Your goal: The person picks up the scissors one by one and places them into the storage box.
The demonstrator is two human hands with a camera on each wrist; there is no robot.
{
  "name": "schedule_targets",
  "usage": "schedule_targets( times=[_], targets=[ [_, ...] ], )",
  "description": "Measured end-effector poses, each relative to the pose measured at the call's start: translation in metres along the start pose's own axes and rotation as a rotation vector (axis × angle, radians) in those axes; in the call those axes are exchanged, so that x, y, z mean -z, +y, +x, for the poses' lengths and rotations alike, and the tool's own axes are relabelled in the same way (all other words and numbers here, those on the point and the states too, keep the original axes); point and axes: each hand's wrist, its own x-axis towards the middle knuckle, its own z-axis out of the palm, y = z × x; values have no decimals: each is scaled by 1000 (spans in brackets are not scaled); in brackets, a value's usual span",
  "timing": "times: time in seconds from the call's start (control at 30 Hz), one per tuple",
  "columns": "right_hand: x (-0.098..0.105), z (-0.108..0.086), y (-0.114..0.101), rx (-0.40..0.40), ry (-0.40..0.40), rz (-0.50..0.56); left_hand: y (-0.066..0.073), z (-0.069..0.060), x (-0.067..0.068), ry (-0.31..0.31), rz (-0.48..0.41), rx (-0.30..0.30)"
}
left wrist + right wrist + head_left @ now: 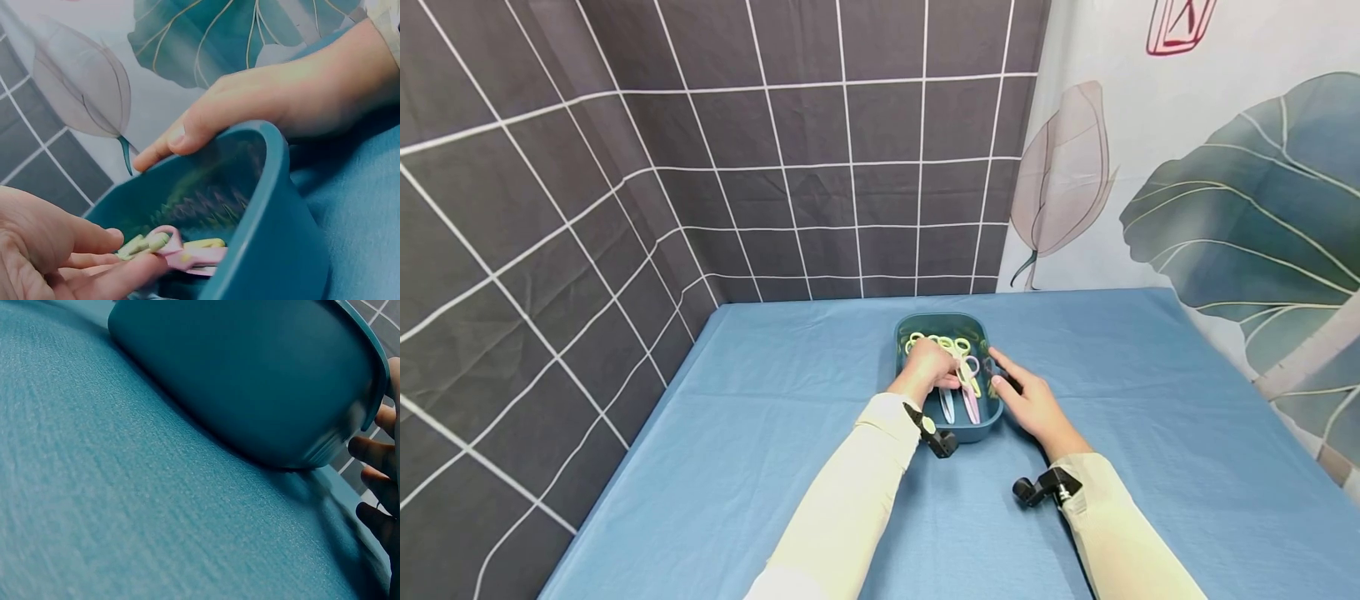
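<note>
A dark teal plastic bin stands on the table with several small scissors inside, their handles pale green, pink and lilac. My left hand reaches into it from the left. In the left wrist view, the thumb and fingers of that hand pinch a pale green scissors handle. Pink scissors lie beside them. My right hand rests at the bin's right rim with fairly straight fingers. The right wrist view shows the bin's outer wall and several fingers near its end.
Blue cloth covers the table around the bin. A dark tiled-pattern curtain hangs at the back and left, and a white leaf-print curtain at the right. Each wrist carries a black camera mount.
</note>
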Motion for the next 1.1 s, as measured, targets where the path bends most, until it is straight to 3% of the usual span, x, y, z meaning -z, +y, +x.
schedule_targets(
  times=[0.13,0.43,0.7,0.9,1.1],
  targets=[
    [-1,0,-1,10,11,7,4,1,5,-4,70,-24],
    [2,0,0,-4,5,-3,13,-1,17,-19,44,-85],
    [3,-1,5,-5,1,-21,9,-2,33,-28,57,-179],
    [5,3,4,-12,-24,-20,12,2,51,-6,44,-277],
    [13,10,1,31,-9,-59,14,6,74,7,37,-401]
  ],
)
